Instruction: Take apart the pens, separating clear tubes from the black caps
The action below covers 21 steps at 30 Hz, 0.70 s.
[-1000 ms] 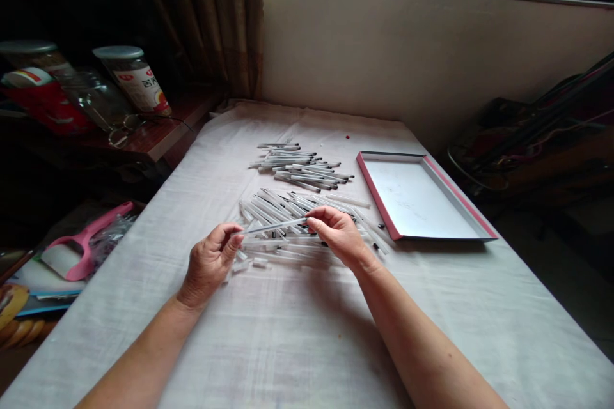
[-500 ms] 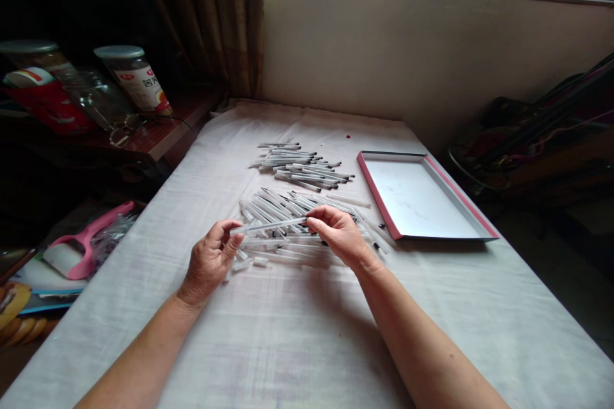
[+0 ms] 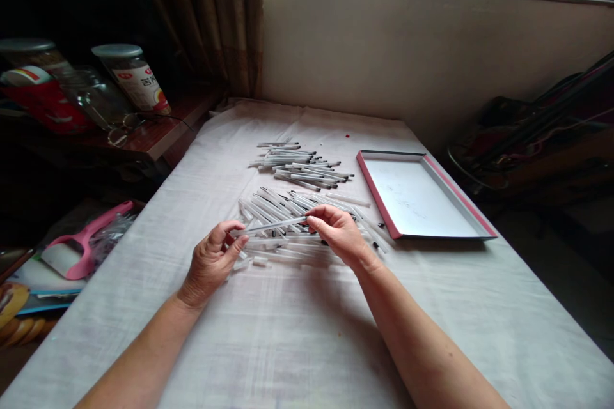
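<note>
A clear pen barrel [image 3: 275,226] is held level above the near pile, one end in each hand. My left hand [image 3: 211,263] pinches its left end between thumb and fingers. At the other end, my right hand [image 3: 339,236] has closed thumb and fingertips on it. Underneath lies a loose heap of clear pen parts [image 3: 268,206], with bits of white and black among them; my hands cover some of it. Behind that heap is a second pile of pens [image 3: 302,166] with dark ends, mostly lying sideways.
A shallow pink-edged box lid [image 3: 432,198] lies to the right of the piles. Jars [image 3: 139,80] and a red container [image 3: 50,105] stand on a wooden side table at left, above a pink-handled item [image 3: 89,239]. A wall [image 3: 355,45] rises behind the cloth-covered table [image 3: 268,332].
My left hand has shifted slightly to the right along the pen barrel, with its thumb further in. My right hand has hardly moved. The piles look the same.
</note>
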### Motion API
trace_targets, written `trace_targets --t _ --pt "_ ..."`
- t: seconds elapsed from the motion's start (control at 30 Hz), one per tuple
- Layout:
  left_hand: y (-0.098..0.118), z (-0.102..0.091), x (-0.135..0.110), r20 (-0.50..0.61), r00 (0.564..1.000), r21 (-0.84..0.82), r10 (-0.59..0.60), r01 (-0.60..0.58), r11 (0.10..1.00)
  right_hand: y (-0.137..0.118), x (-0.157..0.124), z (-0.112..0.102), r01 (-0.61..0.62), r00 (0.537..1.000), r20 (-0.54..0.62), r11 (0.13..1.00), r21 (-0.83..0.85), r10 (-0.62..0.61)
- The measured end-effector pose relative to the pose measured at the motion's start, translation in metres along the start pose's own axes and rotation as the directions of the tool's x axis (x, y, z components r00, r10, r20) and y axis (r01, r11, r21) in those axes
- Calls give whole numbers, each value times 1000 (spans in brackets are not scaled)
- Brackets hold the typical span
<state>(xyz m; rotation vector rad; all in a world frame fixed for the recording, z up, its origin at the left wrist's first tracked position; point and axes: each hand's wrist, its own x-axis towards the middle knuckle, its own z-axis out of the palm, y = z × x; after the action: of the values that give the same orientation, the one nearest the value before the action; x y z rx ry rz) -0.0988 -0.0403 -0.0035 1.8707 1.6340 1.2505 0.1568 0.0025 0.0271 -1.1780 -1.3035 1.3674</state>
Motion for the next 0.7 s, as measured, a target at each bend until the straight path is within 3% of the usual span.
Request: trace_targets --t 0.37,0.57,0.7 --pt "5 -4 4 75 996 14 -51 50 999 3 0 1 16 1000 5 1000 1 -16" --pt "8 -1 2 31 999 71 24 -27 997 2 0 -2 32 999 4 999 -29 -31" --pt "11 -6 4 115 992 78 49 -58 995 -1 1 -9 106 994 8 992 -70 -105"
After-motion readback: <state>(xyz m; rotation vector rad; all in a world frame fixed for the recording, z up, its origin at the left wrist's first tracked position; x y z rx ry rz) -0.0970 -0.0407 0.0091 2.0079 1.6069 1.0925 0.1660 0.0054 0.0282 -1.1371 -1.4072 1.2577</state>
